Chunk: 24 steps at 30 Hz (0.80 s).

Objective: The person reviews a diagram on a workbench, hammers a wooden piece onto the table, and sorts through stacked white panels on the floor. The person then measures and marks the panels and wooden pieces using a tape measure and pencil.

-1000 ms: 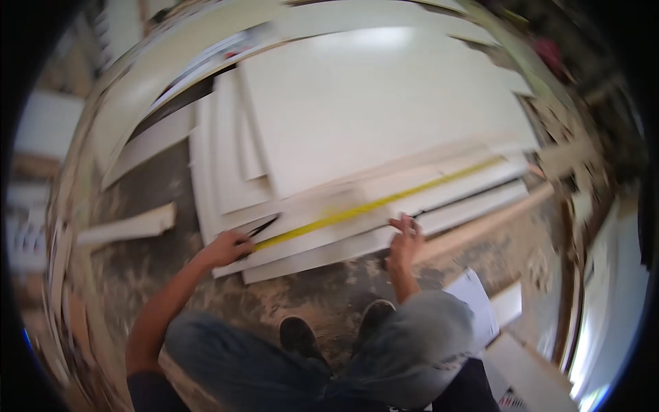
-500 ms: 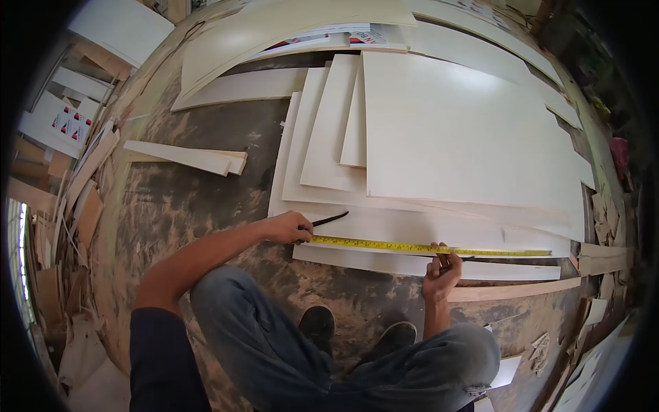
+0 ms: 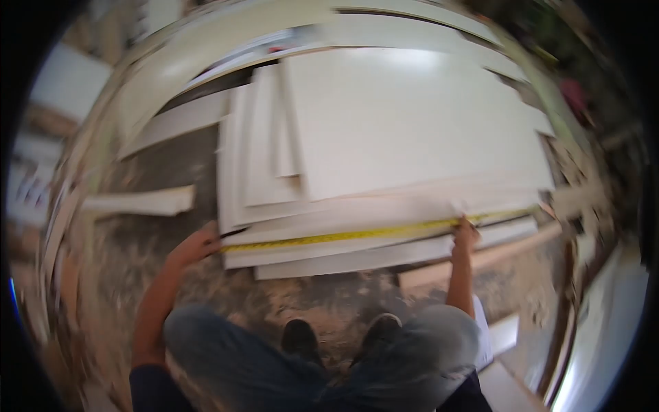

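Note:
A yellow tape measure (image 3: 343, 237) lies stretched across a long white board (image 3: 295, 255), slanting slightly up toward the right. My left hand (image 3: 202, 244) is closed at the tape's left end, by the board's left edge; a thin dark strip (image 3: 233, 233) sticks out from beside its fingers. Farther right, my right hand (image 3: 467, 233) is closed on the tape, which runs on past it to the board's far right. Motion blur smears the fingers of both hands. Behind the tape, a large white panel (image 3: 412, 123) tops a stack of similar sheets.
Two narrow white strips (image 3: 141, 202) lie on the dusty floor (image 3: 175, 175) at left. A wooden batten (image 3: 480, 255) lies near my right forearm. Offcuts (image 3: 65, 268) pile up along the left side. My shoes (image 3: 302, 340) stand before the boards.
The view has shifted and blurred. My left hand has moved left to the board's edge with the tape, so a longer length shows between my hands. My right hand is farther along it.

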### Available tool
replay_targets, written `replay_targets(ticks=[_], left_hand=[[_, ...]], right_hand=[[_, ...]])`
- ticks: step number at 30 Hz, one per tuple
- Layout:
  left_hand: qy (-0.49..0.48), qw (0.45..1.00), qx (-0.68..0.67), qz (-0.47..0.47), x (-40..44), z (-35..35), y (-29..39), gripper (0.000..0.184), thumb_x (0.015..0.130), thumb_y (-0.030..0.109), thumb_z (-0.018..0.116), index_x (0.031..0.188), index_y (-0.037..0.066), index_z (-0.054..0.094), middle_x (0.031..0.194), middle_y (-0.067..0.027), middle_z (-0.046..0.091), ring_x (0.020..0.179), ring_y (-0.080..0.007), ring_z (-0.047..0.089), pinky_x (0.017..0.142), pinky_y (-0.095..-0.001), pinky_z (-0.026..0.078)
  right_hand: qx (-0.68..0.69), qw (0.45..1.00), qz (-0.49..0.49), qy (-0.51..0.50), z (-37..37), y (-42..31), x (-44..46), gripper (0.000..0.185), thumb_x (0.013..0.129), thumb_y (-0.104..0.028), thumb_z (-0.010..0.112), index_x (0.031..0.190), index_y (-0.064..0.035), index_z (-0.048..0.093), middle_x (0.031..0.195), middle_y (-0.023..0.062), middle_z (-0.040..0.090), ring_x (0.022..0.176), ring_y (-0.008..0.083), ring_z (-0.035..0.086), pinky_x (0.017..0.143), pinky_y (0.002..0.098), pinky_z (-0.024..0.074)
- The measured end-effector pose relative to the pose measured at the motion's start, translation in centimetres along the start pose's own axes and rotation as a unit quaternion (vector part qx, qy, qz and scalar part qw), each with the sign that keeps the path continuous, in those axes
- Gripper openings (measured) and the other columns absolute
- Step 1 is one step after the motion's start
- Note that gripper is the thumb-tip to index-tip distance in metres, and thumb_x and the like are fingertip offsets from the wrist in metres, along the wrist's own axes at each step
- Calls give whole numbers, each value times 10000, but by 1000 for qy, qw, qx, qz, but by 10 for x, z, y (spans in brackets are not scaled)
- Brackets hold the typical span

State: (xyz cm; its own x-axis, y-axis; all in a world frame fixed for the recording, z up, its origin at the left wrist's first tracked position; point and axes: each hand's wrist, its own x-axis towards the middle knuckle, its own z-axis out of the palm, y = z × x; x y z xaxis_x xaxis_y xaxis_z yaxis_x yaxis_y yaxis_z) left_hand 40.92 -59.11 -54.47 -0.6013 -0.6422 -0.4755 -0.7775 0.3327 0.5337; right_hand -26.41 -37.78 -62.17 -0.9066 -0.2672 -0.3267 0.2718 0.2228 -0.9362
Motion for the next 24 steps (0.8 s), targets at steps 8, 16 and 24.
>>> replay_targets(ticks=[8, 16, 24], left_hand=[[-40, 992, -37, -115, -40, -3, -15, 208, 840, 174, 668, 785, -23, 700, 621, -61, 631, 559, -137, 575, 549, -325, 471], [-6, 998, -36, -50, -12, 6, -14, 208, 820, 176, 666, 847, -27, 706, 654, -101, 648, 617, -164, 599, 624, -339, 483], [-13, 997, 44, -69, -16, -4, -3, 218, 810, 189, 669, 859, -19, 710, 675, -131, 654, 633, -185, 621, 641, -355, 493]], right_hand=[[-99, 985, -16, 140, 4, -7, 27, 347, 722, -268, 861, 802, 37, 717, 760, 135, 702, 674, 223, 647, 680, 363, 517], [-200, 963, -23, 177, -11, -46, 20, 346, 732, -315, 844, 805, 6, 736, 784, 175, 722, 786, 316, 711, 784, 411, 552], [-182, 975, -4, 123, -18, -48, 17, 406, 721, -300, 871, 744, 61, 685, 656, 139, 692, 580, 202, 669, 604, 340, 536]])
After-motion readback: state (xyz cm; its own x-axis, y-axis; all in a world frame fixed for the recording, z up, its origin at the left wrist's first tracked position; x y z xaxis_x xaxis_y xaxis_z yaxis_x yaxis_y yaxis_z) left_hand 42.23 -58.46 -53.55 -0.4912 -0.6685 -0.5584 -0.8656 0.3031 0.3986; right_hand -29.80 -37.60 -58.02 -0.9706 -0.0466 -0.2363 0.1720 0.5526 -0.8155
